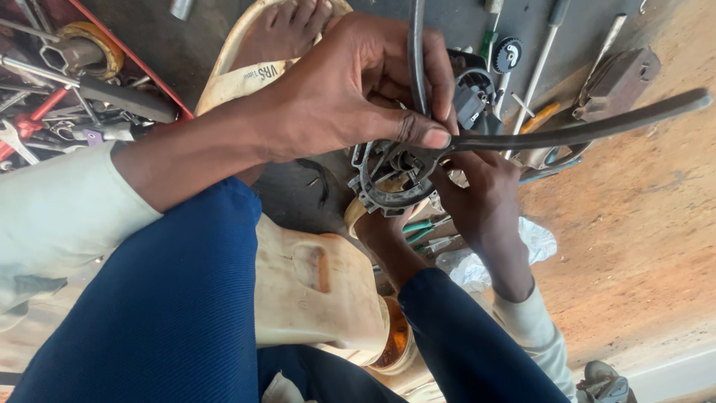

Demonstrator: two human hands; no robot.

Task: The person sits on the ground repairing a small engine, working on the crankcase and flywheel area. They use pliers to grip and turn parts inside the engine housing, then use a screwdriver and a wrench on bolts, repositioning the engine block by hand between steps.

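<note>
My left hand (350, 89) reaches in from the left and pinches a black rubber hose (597, 127) between thumb and fingers, where the hose meets a round grey metal housing (384, 190). A second length of black hose (416, 52) runs up past my fingers. My right hand (481, 201) comes from the lower right and holds the housing from underneath, its fingers partly hidden behind the part. A black plastic piece (471, 101) sits just behind the housing.
A red tray of wrenches and sockets (52, 97) lies at the upper left. Screwdrivers (538, 67), green-handled pliers (421, 227), a rusty metal part (619, 78) and a white rag (538, 240) lie on the ground. A yellowish jerrycan (313, 287) stands between my blue-trousered knees, beyond it my sandalled foot (287, 30).
</note>
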